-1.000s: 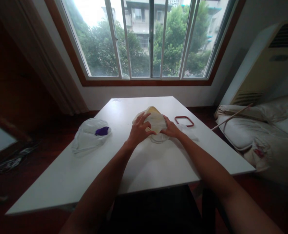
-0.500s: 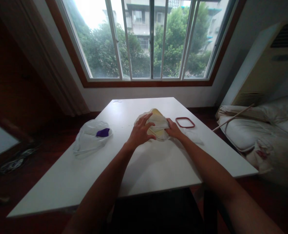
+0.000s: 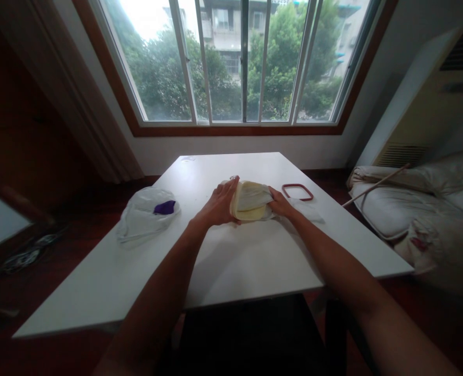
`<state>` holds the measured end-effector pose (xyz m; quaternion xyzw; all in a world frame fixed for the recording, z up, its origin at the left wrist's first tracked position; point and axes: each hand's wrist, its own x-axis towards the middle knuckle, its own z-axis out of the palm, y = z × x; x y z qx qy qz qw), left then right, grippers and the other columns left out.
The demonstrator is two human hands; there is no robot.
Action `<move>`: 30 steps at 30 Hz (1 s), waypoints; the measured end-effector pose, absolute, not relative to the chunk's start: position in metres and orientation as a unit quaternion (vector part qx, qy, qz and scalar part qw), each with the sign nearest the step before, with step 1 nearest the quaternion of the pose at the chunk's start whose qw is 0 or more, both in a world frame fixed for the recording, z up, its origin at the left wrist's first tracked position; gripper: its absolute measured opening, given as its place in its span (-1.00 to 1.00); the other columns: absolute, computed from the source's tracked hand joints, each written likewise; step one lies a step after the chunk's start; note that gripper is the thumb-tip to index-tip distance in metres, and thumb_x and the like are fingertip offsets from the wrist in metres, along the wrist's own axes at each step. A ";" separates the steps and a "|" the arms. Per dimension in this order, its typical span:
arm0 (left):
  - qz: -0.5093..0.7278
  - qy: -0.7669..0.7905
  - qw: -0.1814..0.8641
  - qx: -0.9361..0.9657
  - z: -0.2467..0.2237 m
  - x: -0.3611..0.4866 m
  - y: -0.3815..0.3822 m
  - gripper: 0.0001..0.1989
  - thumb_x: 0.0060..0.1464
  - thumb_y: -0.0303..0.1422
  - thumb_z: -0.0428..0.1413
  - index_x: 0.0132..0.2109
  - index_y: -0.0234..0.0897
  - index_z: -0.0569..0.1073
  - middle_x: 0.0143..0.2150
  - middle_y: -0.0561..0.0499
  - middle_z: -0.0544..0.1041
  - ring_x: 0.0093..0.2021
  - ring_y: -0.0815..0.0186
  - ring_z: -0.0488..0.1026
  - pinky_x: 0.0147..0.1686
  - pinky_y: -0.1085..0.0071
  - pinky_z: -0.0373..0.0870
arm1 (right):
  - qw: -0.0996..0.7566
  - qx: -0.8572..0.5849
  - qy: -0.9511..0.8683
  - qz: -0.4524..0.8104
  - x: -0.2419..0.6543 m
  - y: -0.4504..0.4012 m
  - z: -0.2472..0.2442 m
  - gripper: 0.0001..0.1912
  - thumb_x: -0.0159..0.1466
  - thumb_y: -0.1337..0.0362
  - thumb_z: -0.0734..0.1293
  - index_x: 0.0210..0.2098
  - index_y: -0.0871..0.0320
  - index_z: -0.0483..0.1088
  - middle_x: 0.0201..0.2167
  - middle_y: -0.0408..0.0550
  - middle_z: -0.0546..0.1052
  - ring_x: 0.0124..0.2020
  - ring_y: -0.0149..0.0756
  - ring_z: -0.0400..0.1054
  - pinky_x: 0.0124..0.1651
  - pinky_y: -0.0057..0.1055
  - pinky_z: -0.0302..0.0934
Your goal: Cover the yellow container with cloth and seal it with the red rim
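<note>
A pale yellow, box-like bundle [image 3: 250,201] wrapped in thin whitish plastic is held above the middle of the white table [image 3: 231,266]. My left hand [image 3: 219,203] presses flat against its left side, the fingers stretched along it and pointing up. On the right, my right hand [image 3: 280,202] grips the bundle's edge and the plastic, its fingers closed. What lies inside the wrapping cannot be made out clearly.
A clear plastic bag [image 3: 141,216] with a purple item [image 3: 164,208] lies at the table's left. Right of my hands are a red-brown rounded frame [image 3: 297,191] and a crumpled clear plastic piece [image 3: 307,210]. A thin stick [image 3: 376,185] leans over white cushions [image 3: 388,209].
My left hand has moved slightly left and turned from spread over the bundle to flat against its side. The bundle now shows a squarer, yellow face. My right hand keeps its grip.
</note>
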<state>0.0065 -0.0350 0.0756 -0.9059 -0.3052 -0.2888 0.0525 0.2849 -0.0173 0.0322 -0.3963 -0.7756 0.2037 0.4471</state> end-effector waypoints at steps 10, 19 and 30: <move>-0.326 -0.288 0.061 -0.898 0.068 0.015 -0.040 0.32 -0.34 0.18 0.34 0.41 -0.27 -0.11 0.40 -0.36 0.07 0.44 -0.20 -0.06 0.37 -0.13 -0.03 | 0.485 -0.404 -0.728 0.266 0.280 -0.020 0.037 -0.60 0.16 0.29 0.22 -0.03 0.13 0.47 -0.08 -0.08 0.59 -0.07 -0.22 0.43 0.05 -0.24 0.32; -0.423 -0.324 0.113 -0.838 0.061 0.025 -0.038 0.18 -0.26 0.00 0.36 0.36 -0.32 -0.06 0.29 -0.34 0.22 0.32 -0.14 0.19 0.29 -0.02 0.18 | 0.537 -0.500 -0.615 0.287 0.290 -0.022 0.059 -0.66 0.02 0.21 0.26 -0.24 0.18 0.47 -0.36 -0.08 0.57 -0.34 -0.22 0.38 -0.26 -0.34 0.31; -0.458 -0.390 0.143 -0.786 0.061 0.025 -0.037 0.14 -0.24 0.08 0.32 0.35 -0.28 -0.04 0.28 -0.34 0.25 0.30 -0.15 0.21 0.27 -0.02 0.16 | 0.681 -0.413 -0.494 0.348 0.317 -0.006 0.065 -0.49 0.03 0.06 0.28 -0.06 0.13 0.44 -0.28 -0.05 0.59 -0.25 -0.15 0.48 -0.16 -0.24 0.37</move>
